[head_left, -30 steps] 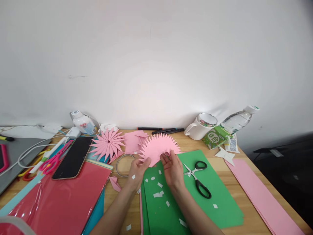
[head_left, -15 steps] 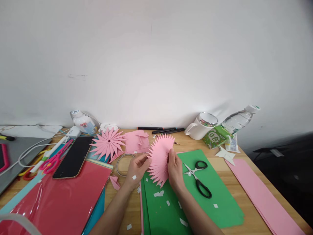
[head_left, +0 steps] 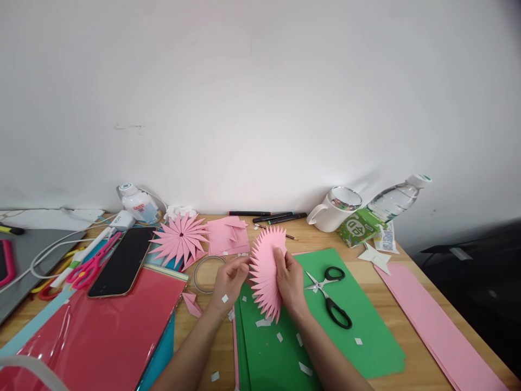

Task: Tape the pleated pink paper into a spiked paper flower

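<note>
A pink pleated paper fan (head_left: 268, 271) with a pointed, zigzag edge stands upright over the green paper sheets (head_left: 366, 342). My right hand (head_left: 291, 279) is closed on its right side, thumb in front and fingers behind. At its left edge my left hand (head_left: 232, 279) has its fingers curled together at the points; the fingertips are partly hidden. A small white paper scrap (head_left: 224, 298) sticks to the left hand. Black-handled scissors (head_left: 325, 288) lie part open on the green sheets, right of my hands. A tape roll (head_left: 195, 277) lies by my left hand.
A pink paper rosette (head_left: 181, 234), phone (head_left: 122, 263), pink scissors (head_left: 93, 264) and red folder (head_left: 106, 331) are at left. Markers (head_left: 280, 217), a white mug (head_left: 336, 209), green box (head_left: 360, 227) and water bottle (head_left: 396, 198) line the back. Pink strips (head_left: 439, 326) lie right.
The pink fan has turned to a narrower angle and dropped slightly. My right thumb has shifted left onto its face, while my left hand stays at its left edge.
</note>
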`<state>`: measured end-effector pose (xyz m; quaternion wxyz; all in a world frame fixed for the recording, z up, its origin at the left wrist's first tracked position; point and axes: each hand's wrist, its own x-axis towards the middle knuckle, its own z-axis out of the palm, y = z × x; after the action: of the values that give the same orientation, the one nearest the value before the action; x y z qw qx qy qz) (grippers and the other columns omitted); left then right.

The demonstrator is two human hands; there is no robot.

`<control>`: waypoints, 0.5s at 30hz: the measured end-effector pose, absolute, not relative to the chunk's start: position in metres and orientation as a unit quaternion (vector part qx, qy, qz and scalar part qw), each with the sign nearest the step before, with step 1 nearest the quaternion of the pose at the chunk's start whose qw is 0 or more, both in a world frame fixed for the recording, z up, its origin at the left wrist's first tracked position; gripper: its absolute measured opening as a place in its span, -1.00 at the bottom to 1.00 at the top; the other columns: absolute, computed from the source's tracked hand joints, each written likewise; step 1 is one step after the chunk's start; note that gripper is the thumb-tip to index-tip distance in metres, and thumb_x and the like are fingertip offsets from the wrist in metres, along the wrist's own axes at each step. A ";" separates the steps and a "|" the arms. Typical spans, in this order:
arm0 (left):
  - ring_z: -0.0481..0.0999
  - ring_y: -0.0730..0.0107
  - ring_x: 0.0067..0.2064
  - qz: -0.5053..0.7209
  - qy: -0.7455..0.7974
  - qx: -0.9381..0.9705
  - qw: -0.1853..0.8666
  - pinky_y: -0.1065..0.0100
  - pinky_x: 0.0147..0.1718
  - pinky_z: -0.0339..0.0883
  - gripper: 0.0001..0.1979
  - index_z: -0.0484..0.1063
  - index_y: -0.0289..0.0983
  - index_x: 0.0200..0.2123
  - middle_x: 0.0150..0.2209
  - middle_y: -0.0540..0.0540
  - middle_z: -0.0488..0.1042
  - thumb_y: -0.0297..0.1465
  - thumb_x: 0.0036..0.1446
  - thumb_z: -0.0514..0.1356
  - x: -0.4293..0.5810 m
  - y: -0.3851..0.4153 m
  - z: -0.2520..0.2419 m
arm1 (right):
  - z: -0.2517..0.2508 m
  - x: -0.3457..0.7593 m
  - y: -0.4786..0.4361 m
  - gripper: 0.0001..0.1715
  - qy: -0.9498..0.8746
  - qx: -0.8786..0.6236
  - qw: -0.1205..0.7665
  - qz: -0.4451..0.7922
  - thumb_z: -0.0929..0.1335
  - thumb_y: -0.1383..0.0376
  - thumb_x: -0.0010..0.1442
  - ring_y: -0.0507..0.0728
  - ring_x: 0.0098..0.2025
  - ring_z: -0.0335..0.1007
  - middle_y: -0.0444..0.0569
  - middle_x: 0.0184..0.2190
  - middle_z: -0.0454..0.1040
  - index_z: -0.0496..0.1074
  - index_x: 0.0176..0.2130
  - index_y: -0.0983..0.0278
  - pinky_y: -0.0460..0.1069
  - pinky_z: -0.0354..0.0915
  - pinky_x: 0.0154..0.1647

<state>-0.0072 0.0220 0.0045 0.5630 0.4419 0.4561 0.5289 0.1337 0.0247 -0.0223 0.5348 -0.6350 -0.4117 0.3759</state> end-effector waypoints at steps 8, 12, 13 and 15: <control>0.34 0.32 -0.47 0.552 0.485 0.404 0.546 0.40 -0.47 0.23 -0.63 0.50 -0.27 -0.61 -0.60 -0.06 0.41 -0.05 -0.11 0.29 -0.010 0.023 0.004 | -0.014 0.126 0.017 -0.49 -0.458 -0.642 0.525 0.320 0.29 -0.09 0.10 -0.03 -0.58 -0.03 -0.26 -0.67 0.12 0.22 -0.57 0.26 -0.11 -0.02 -0.58; 0.16 0.49 -0.55 0.524 0.492 0.449 0.531 0.47 -0.57 0.06 -0.64 0.35 -0.30 -0.70 -0.65 0.05 0.23 -0.17 -0.14 0.34 -0.010 0.023 0.007 | -0.016 0.124 0.015 -0.52 -0.467 -0.636 0.524 0.321 0.30 -0.05 0.09 -0.03 -0.59 -0.03 -0.27 -0.68 0.13 0.21 -0.57 0.25 -0.11 -0.03 -0.57; 0.13 0.52 -0.55 0.521 0.493 0.452 0.530 0.48 -0.58 0.03 -0.64 0.33 -0.30 -0.71 -0.66 0.07 0.20 -0.21 -0.15 0.35 -0.011 0.023 0.007 | -0.017 0.124 0.015 -0.53 -0.468 -0.635 0.522 0.325 0.30 -0.04 0.09 -0.02 -0.58 -0.02 -0.27 -0.67 0.14 0.22 -0.56 0.25 -0.10 -0.02 -0.56; 0.09 0.54 -0.56 0.520 0.494 0.451 0.532 0.49 -0.58 0.00 -0.64 0.30 -0.31 -0.72 -0.66 0.09 0.14 -0.24 -0.14 0.34 -0.012 0.025 0.006 | -0.019 0.123 0.016 -0.56 -0.472 -0.622 0.521 0.345 0.30 -0.03 0.11 -0.01 -0.56 0.02 -0.25 -0.66 0.19 0.26 -0.53 0.26 -0.10 0.00 -0.54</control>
<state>-0.0122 0.0248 0.0057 0.5320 0.4508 0.4936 0.5198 0.1234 0.0156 -0.0187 0.5210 -0.6220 -0.4719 0.3450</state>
